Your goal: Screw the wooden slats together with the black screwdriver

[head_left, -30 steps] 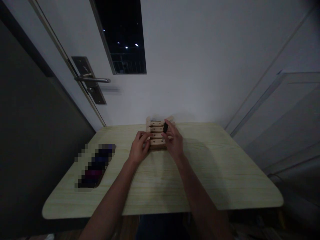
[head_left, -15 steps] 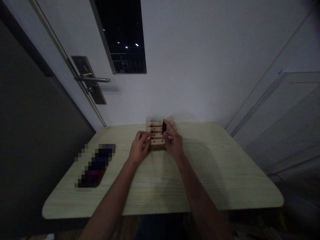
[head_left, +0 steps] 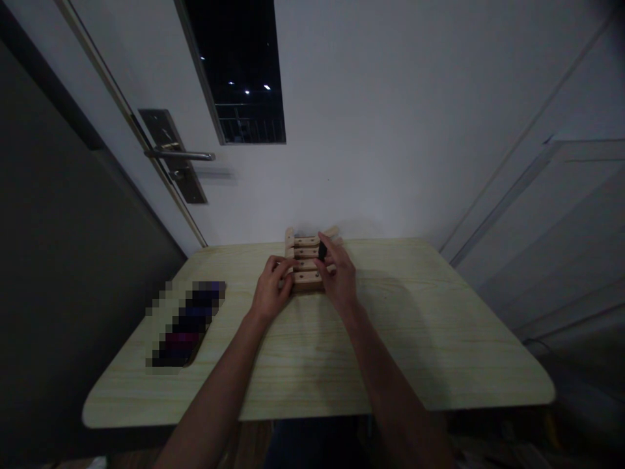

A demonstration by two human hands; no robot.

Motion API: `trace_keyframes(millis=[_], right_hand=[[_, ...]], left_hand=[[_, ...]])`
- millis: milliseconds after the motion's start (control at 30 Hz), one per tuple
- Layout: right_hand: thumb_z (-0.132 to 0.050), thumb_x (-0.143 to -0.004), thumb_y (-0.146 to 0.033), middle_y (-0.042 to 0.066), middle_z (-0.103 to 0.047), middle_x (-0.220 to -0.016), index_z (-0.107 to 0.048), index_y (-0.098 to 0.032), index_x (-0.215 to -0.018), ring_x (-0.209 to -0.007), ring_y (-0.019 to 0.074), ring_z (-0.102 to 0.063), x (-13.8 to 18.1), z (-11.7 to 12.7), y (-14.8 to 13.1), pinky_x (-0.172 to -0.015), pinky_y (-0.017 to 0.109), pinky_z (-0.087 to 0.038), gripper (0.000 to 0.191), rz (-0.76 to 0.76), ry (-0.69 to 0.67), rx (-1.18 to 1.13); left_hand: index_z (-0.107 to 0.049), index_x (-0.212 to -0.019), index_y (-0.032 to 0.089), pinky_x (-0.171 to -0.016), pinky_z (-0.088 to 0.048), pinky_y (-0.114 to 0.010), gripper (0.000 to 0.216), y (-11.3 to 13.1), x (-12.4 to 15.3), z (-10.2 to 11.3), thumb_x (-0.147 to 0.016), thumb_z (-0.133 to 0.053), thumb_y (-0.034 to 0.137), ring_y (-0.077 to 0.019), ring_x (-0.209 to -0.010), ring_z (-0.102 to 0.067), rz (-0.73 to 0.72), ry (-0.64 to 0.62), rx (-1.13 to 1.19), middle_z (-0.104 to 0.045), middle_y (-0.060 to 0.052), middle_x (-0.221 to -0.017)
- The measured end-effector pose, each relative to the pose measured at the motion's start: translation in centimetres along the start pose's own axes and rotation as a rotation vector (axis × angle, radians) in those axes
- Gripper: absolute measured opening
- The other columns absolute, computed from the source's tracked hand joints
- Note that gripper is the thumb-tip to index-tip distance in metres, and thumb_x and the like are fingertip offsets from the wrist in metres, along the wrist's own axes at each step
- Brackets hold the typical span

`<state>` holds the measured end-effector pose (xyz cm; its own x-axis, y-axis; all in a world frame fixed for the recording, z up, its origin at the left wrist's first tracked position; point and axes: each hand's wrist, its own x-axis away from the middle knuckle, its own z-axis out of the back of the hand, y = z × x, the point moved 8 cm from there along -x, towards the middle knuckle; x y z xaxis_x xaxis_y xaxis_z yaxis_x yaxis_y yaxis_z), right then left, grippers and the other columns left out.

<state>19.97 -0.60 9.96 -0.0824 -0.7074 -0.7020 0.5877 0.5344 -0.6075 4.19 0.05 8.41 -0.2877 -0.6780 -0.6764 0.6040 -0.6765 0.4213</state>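
A small wooden rack of stacked slats with holes (head_left: 305, 260) rests at the far middle of the pale wooden table (head_left: 317, 352). My left hand (head_left: 270, 293) grips the rack's left end, fingers curled on the slats. My right hand (head_left: 338, 279) is at the rack's right part, thumb and fingers pinched on a small black tool with a short metal tip (head_left: 321, 251), held down against the slats.
A blurred dark object (head_left: 185, 322) lies on the table's left side. Behind the table is a white wall; a door with a metal lever handle (head_left: 178, 156) and a dark glass panel stands at the left. White panelling runs along the right.
The black tool in my right hand has sunk lower against the slats and shows less of itself. My left hand stays on the rack's left end.
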Motion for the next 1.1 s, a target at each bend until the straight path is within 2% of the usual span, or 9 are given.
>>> trace_keyframes(millis=[333,533,833,967,1100], right_hand=[[-0.036,-0.095,-0.038,0.004,-0.064,-0.118,-0.039,-0.029,-0.139,-0.089,0.0170,-0.064,0.18,-0.25,-0.49,-0.079,0.029,-0.054,0.045,0.044,-0.037,-0.024],[-0.041,-0.094,-0.040,0.004,-0.060,-0.126,-0.042,-0.028,-0.136,-0.095,0.0178,-0.065,0.16,-0.38,-0.25,-0.081,0.029,-0.053,0.044,0.056,-0.024,-0.033],[-0.052,-0.089,-0.040,0.005,-0.063,-0.116,-0.048,-0.027,-0.131,-0.084,0.0168,-0.064,-0.03,-0.19,-0.20,-0.078,0.030,-0.053,0.044,-0.005,0.030,0.016],[-0.046,-0.091,-0.035,0.005,-0.065,-0.115,-0.045,-0.028,-0.134,-0.079,0.0148,-0.065,0.08,-0.05,-0.42,-0.077,0.028,-0.054,0.043,-0.002,0.025,-0.021],[-0.039,-0.094,-0.034,0.005,-0.066,-0.115,-0.043,-0.027,-0.137,-0.088,0.0161,-0.066,0.03,-0.22,-0.42,-0.078,0.026,-0.054,0.044,0.003,-0.007,-0.085]], left_hand=[[-0.058,-0.109,0.019,-0.083,-0.049,-0.031,0.027,0.01,-0.02,-0.03,-0.086,-0.044,0.015,-0.0176,-0.096,-0.053,-0.032,0.018,0.007,-0.051,-0.006,-0.101],[-0.058,-0.110,0.019,-0.082,-0.050,-0.031,0.027,-0.04,0.02,-0.04,-0.087,-0.045,0.016,-0.0173,-0.094,-0.053,-0.018,0.009,0.021,-0.050,-0.006,-0.102],[-0.058,-0.111,0.019,-0.081,-0.049,-0.030,0.027,0.19,0.02,0.08,-0.087,-0.045,0.015,-0.0168,-0.094,-0.054,-0.040,0.030,-0.002,-0.051,-0.006,-0.102],[-0.058,-0.110,0.020,-0.081,-0.049,-0.030,0.027,0.20,0.00,0.05,-0.087,-0.045,0.015,-0.0167,-0.094,-0.053,-0.037,0.023,0.007,-0.051,-0.006,-0.102],[-0.057,-0.111,0.020,-0.083,-0.049,-0.031,0.027,0.09,0.04,0.00,-0.087,-0.045,0.015,-0.0172,-0.096,-0.053,-0.033,0.018,0.009,-0.050,-0.006,-0.103]])
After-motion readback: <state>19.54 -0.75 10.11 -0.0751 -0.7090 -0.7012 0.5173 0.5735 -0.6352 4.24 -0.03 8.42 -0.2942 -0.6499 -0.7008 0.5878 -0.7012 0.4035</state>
